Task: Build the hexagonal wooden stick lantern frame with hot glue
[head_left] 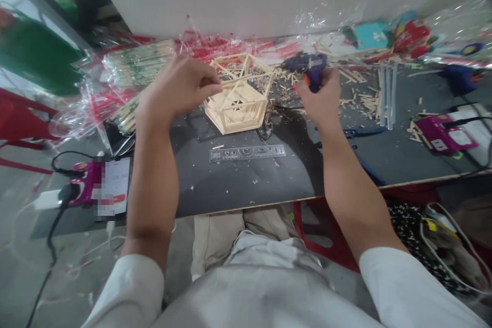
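A small many-sided frame of thin wooden sticks stands on the dark tabletop in front of me, with a flat slatted base and open sides. My left hand is at its upper left, fingers pinched on the end of a thin wooden stick that runs across the frame's near top. Whether that stick is fixed to the frame I cannot tell. To the right of the frame, my right hand is closed round the handle of a blue glue gun. The gun's nozzle points left, apart from the frame.
A clear stencil ruler lies near the front edge. Scissors or pliers with dark blue handles, glue sticks and stick scraps are on the right. Bundled sticks lie back left. Purple power adapters and a phone flank the work area.
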`<state>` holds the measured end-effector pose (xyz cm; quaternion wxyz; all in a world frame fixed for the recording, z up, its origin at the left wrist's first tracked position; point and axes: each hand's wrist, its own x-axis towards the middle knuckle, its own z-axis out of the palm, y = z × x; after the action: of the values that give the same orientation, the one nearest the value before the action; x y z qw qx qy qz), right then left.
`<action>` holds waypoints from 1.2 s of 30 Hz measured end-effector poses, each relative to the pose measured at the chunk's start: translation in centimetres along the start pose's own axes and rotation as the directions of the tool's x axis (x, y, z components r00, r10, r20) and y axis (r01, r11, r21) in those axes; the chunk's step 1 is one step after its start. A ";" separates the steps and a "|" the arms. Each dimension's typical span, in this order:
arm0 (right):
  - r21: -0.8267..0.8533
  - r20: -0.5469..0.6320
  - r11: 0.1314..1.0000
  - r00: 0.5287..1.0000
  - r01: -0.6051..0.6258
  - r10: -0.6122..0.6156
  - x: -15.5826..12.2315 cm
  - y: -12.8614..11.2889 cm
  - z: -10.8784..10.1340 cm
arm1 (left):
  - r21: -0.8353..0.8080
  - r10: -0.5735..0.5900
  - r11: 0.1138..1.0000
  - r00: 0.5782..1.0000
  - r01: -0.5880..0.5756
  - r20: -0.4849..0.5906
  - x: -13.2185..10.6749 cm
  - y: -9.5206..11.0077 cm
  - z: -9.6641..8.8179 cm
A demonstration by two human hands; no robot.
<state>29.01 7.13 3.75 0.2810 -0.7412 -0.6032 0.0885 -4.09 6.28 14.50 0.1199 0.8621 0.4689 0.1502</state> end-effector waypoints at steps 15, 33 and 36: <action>0.073 -0.072 0.996 0.996 -0.045 0.051 -0.5 -0.2 2.0 | 0.021 -0.046 0.999 0.998 0.045 0.038 -0.1 1.4 -0.5; 0.431 -0.055 0.897 0.990 -0.096 0.132 0.7 1.3 3.7 | -0.016 -0.010 1.000 1.000 0.010 0.001 -0.2 0.7 -0.3; 0.575 -0.094 0.816 0.987 -0.052 0.130 1.0 2.2 4.8 | 0.005 -0.032 0.999 0.999 0.032 -0.032 -0.2 0.8 -0.2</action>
<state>28.86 9.33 -1.12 0.5236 -0.6551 -0.4935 0.2305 -3.64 5.70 14.89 0.1123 0.8522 0.4851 0.1606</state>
